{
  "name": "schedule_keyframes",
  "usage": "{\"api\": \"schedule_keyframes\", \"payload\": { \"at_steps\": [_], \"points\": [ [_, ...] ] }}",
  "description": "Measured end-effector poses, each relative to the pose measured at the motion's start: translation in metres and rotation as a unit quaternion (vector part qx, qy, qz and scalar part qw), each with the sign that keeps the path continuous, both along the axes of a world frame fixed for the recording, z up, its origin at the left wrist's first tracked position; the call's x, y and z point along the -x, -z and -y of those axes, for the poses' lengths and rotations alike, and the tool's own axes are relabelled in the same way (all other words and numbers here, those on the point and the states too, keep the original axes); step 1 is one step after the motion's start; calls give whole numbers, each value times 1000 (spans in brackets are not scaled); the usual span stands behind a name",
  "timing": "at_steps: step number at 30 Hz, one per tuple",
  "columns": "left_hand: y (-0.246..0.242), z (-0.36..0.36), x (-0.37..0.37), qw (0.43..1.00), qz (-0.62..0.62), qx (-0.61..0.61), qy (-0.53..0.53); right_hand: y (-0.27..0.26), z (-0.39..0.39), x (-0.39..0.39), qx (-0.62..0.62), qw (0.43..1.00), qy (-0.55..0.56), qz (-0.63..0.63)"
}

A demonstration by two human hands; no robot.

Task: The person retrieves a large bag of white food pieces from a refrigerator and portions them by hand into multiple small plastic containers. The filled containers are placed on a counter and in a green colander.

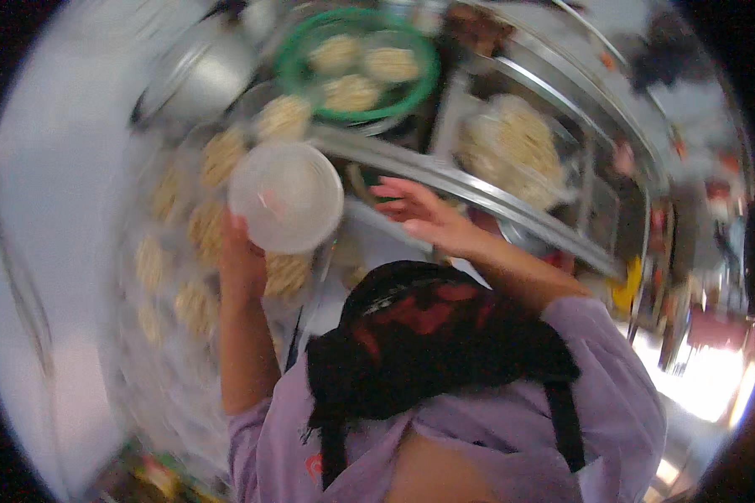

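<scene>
My left hand [244, 254] grips a round, translucent plastic bowl [286, 197] by its lower left side, over the noodle portions. Its inside shows pale and blurred. To the right of the bowl, my right hand [415, 210] is held in the air with fingers apart and nothing in it. Several portions of what look like noodles [195, 305] lie in clear containers on the left. A green plastic basket [283, 63] with 3 pale noodle portions [351, 93] stands at the top. A bigger heap of noodles [516, 148] rests in a metal tray at the upper right.
A steel pot or lid [204, 72] stands at the upper left. The metal edge of a counter [478, 188] runs diagonally past my right forearm. A yellow object [626, 286] is near its lower end. The whole view is blurred.
</scene>
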State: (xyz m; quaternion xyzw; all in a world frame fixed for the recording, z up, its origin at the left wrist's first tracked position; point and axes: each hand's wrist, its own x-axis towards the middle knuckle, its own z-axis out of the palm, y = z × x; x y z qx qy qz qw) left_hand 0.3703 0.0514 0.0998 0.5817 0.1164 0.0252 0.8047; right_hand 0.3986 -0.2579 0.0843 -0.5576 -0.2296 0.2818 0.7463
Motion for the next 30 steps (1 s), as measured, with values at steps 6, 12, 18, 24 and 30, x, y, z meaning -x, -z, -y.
{"api": "schedule_keyframes", "payload": {
  "at_steps": [6,12,18,24,30],
  "points": [
    [31,232,-56,955,-51,-77,283,22,162,-11,-16,986,150,-69],
    [89,405,-124,909,-228,-3,348,137,383,-54,271,882,385,13],
    [251,492,-185,894,-390,4,222,195,537,-138,591,613,471,232],
    [332,530,-205,896,-422,81,115,226,519,-165,689,613,303,242],
    [324,528,-225,886,-414,195,78,205,503,-67,653,702,23,285]
  ]
}}
